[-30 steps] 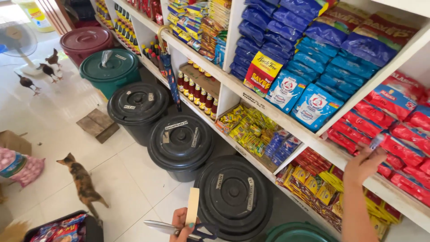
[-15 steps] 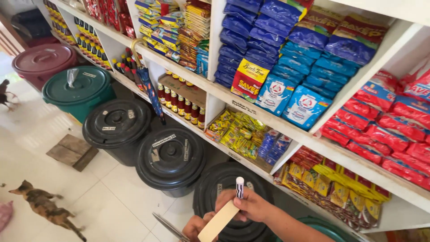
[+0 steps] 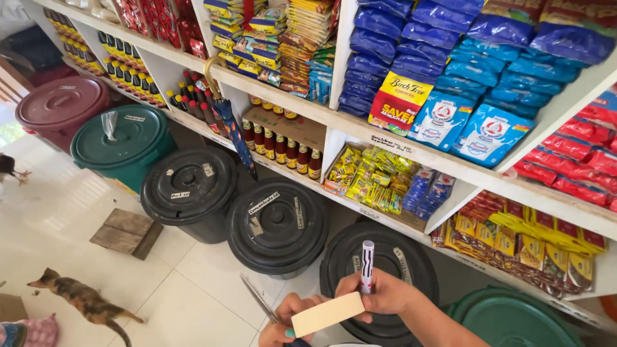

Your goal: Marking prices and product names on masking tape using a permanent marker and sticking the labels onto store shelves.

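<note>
Two hands meet at the near edge of the view, above a black bin lid (image 3: 392, 257). A cream card strip (image 3: 328, 313) lies slanted between them. The right hand (image 3: 385, 297) has its fingers clenched around a white marker (image 3: 367, 266) that stands upright, its tip at the card's upper edge. The left hand (image 3: 289, 321) pinches the card's lower end and also grips scissors (image 3: 260, 299), whose blades point far and left. Further black bins, a green bin (image 3: 122, 138) and a maroon one (image 3: 61, 106) line the floor below stocked shelves (image 3: 385, 138). A cat (image 3: 83, 301) walks at near left.
</note>
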